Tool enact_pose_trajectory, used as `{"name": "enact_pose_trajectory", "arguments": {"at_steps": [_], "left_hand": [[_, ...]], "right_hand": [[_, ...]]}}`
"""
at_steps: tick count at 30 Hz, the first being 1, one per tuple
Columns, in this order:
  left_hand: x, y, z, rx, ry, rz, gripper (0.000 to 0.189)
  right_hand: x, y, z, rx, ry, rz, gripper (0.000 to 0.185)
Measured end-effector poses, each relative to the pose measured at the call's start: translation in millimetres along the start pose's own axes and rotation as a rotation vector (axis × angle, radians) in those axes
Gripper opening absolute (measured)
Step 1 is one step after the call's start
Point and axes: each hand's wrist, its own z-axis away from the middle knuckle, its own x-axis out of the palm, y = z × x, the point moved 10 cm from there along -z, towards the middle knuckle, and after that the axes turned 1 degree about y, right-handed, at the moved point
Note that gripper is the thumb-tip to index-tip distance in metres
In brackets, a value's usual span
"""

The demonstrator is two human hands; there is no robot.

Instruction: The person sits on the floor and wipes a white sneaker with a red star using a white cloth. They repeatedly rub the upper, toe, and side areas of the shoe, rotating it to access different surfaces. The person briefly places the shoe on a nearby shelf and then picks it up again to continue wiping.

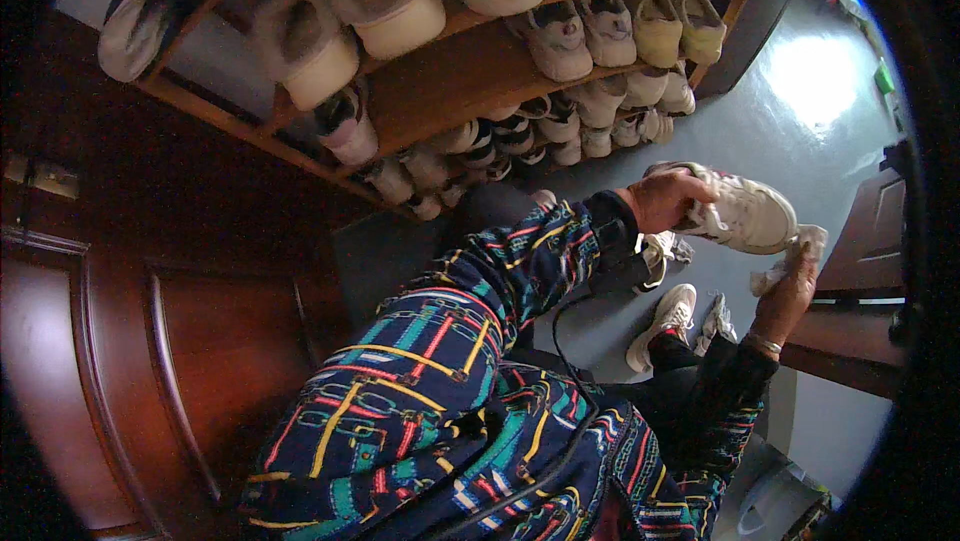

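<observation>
My left hand (667, 199) grips a white sneaker (746, 214) by its heel end, with the toe pointing right. Its laces hang loosely over the upper. At the toe, my right hand (787, 297) pinches a crumpled white cloth or wipe (810, 241) that meets the sole edge. A bracelet circles my right wrist. Below the held sneaker, my foot in a white sneaker (664, 327) rests on the grey floor (592, 327). Another light shoe (656, 259) shows under my left forearm, partly hidden.
A wooden shoe rack (450, 94) holding several pairs rises on the far left side. Crumpled pale material (718, 323) lies beside my foot. A dark wooden panel (862, 241) stands at right, a bag (780, 492) at lower right. A black cord (556, 331) hangs before my jacket.
</observation>
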Motion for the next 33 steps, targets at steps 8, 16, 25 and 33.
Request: {"name": "enact_pose_trajectory", "arguments": {"at_steps": [8,16,25,33], "left_hand": [[42.5,37.0,18.7,-0.015,-0.048,-0.625,0.067],[58.5,44.8,34.3,0.016,-0.02,-0.434,0.053],[42.3,24.7,27.3,0.071,0.174,-0.122,0.03],[79.2,32.5,53.4,0.224,-0.107,-0.111,0.047]], "right_hand": [[12.3,18.4,0.9,0.149,-0.103,-0.142,0.036],[20.9,-18.8,28.6,0.054,-0.263,-0.107,0.035],[14.3,-23.8,35.9,-0.04,-0.261,-0.136,0.035],[3.5,-25.9,49.6,0.001,-0.189,-0.093,0.031]]}}
